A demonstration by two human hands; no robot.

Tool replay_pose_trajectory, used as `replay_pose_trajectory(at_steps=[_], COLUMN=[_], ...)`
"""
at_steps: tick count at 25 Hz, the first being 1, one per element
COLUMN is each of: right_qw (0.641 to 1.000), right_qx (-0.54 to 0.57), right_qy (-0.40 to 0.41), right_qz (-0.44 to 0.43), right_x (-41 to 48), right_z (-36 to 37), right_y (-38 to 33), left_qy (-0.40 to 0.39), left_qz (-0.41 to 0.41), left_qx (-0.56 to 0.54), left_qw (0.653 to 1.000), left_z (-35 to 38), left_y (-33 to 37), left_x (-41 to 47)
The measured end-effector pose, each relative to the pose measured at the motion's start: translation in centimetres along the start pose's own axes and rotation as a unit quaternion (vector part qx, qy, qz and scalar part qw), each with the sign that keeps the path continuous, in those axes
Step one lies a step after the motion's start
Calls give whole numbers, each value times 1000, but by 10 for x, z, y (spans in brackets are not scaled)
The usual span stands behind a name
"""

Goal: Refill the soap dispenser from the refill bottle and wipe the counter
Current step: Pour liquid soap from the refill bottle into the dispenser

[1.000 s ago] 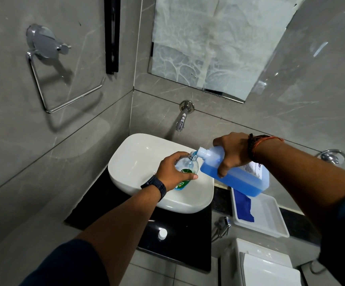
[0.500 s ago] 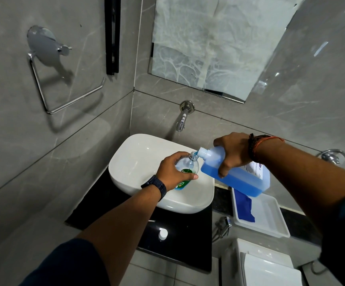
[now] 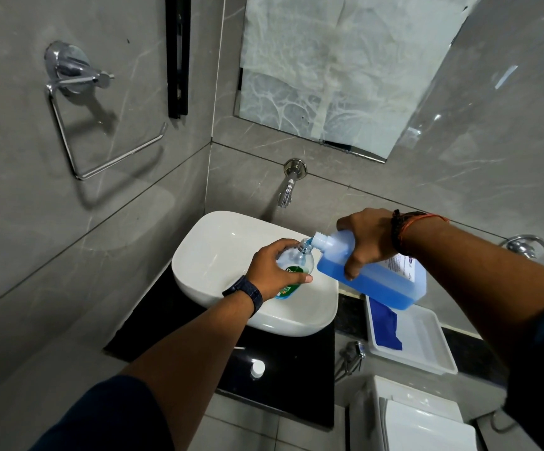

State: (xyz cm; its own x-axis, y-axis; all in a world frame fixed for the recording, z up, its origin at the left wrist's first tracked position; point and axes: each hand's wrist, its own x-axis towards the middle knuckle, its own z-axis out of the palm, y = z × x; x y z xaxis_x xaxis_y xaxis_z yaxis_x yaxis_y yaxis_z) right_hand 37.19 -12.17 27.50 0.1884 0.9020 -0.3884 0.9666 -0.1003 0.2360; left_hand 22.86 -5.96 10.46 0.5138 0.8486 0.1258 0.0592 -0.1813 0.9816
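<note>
Blue refill bottle [image 3: 375,275], gripped whole by the right hand [image 3: 366,239], tilts neck-down over the basin [image 3: 218,249]. Its spout meets the mouth of the soap dispenser [image 3: 293,265], clasped by the left hand [image 3: 272,271].

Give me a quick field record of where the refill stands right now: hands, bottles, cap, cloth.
left hand: grips soap dispenser over the basin
right hand: tilts refill bottle, spout at dispenser mouth
pour: blue liquid passing from spout into neck
dispenser level: cannot tell
white cap: on black counter, in front of basin
blue cloth: in white tray, right of basin
</note>
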Motion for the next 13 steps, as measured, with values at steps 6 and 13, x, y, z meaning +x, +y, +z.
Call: replay_pose_trajectory(at_steps=[6, 13], right_qw=[1000, 1000], right_qx=[-4, 3], right_qy=[-1, -7], right_qz=[3, -2], right_x=[0, 2], right_z=[0, -2], right_y=[-1, -2], left_qy=[-1, -4], left_qz=[-4, -9], left_qx=[6, 7], left_qw=[1000, 1000], left_z=[-1, -2], left_y=[0, 0], left_x=[1, 2])
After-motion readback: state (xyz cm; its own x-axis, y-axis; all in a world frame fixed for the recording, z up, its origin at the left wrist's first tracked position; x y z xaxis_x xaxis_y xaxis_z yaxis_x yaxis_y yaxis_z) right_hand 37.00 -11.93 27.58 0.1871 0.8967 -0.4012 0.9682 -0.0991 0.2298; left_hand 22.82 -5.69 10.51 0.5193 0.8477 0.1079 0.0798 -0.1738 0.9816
